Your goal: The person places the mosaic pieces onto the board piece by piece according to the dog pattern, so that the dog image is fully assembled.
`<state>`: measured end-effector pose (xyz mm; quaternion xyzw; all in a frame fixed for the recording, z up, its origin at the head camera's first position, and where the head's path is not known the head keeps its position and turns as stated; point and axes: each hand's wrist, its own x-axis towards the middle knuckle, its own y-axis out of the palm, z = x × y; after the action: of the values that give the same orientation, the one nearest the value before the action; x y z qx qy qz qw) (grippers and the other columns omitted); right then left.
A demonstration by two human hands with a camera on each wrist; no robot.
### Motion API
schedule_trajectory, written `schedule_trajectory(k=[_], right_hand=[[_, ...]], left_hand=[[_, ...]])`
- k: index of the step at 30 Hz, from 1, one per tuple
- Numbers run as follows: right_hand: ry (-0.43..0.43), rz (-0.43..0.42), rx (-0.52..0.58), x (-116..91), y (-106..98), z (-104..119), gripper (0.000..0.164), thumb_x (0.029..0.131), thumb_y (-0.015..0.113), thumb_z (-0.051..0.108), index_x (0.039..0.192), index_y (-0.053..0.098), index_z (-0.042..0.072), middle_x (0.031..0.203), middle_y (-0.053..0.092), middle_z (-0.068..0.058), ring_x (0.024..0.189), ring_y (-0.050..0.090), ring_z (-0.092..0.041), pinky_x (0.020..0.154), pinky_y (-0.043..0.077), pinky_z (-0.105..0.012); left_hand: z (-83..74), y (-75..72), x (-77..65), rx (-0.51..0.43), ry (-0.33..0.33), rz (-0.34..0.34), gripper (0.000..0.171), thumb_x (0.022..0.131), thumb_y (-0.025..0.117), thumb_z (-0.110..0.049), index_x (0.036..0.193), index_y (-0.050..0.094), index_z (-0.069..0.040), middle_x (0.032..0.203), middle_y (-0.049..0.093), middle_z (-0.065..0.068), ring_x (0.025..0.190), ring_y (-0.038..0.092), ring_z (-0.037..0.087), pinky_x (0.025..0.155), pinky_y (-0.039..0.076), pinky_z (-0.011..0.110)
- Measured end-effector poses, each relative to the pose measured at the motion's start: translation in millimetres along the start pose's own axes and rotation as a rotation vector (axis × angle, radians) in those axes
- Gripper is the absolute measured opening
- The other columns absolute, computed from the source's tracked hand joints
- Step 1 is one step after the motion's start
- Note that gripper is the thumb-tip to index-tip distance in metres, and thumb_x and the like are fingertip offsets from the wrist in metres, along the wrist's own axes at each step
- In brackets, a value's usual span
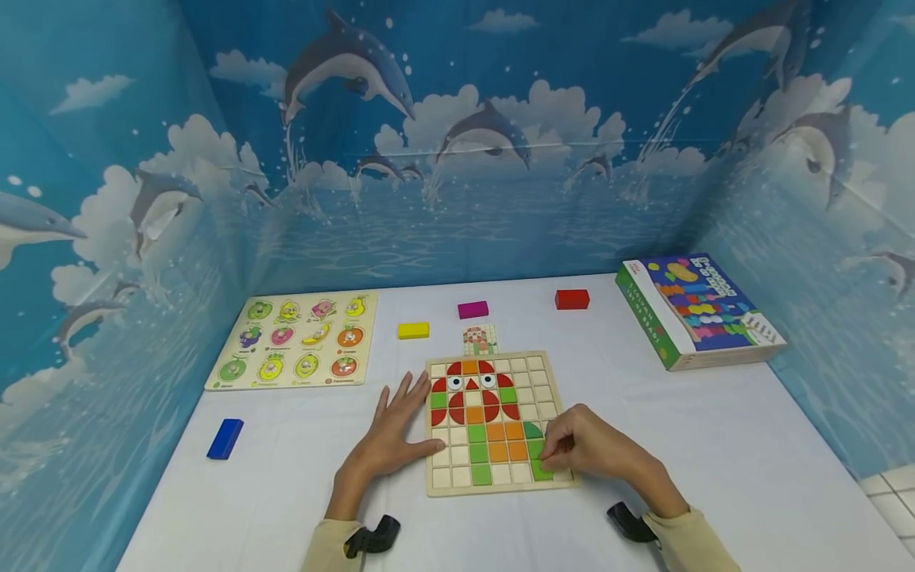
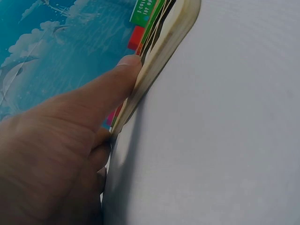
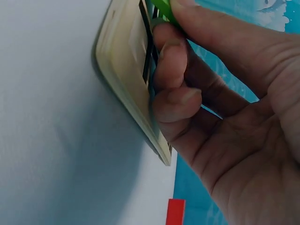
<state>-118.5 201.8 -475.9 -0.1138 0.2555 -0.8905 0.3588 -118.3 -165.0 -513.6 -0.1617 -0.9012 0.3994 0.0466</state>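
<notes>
A wooden mosaic board [image 1: 561, 481] lies on the white table, its grid partly filled with red, orange and green tiles that form a bird figure. My left hand [image 1: 389, 437] spreads its fingers along the board's left side, the thumb [image 2: 124, 75] resting on the edge. Over the lower right part of the grid, my right hand [image 1: 589, 445] pinches a green square tile [image 3: 165, 10] between thumb and index finger. In the head view this tile [image 1: 541, 470] overlaps the bottom row. Just behind the board lies a small pattern card [image 1: 480, 340] with a similar picture.
At the back left lies a fruit picture board [image 1: 293, 342]. Yellow [image 1: 413, 330], magenta [image 1: 472, 310] and red [image 1: 572, 299] blocks are spread behind the mosaic board. A blue block [image 1: 225, 438] lies at the left; a colourful game box [image 1: 700, 310] stands at the back right.
</notes>
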Motion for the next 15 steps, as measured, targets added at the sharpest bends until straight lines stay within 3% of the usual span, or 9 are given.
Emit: schedule_trajectory(k=[11,15], right_hand=[[0.015,-0.005,-0.043,4.3,3.8,1.8,0.014,0.083,0.091,0.001,0.081,0.085,0.013,0.076,0.073,0.009,0.064,0.056,0.000,0.056,0.053,-0.019],[0.018,-0.103,-0.126,5.9,2.7,2.9,0.013,0.085,0.093,0.009,0.085,0.083,0.018,0.075,0.069,0.012,0.066,0.057,-0.002,0.058,0.052,-0.018]], left_hand=[[4.9,-1.3,1.1,0.006,0.000,-0.004,0.108,0.087,0.090,-0.042,0.173,0.028,-0.021,0.180,0.018,-0.008,0.169,0.001,0.019,0.135,-0.008,0.052],[6.9,-2.2,0.3,-0.020,0.018,-0.006,0.108,0.087,0.090,-0.043,0.173,0.028,-0.021,0.180,0.017,-0.007,0.169,0.002,0.021,0.135,-0.007,0.053]])
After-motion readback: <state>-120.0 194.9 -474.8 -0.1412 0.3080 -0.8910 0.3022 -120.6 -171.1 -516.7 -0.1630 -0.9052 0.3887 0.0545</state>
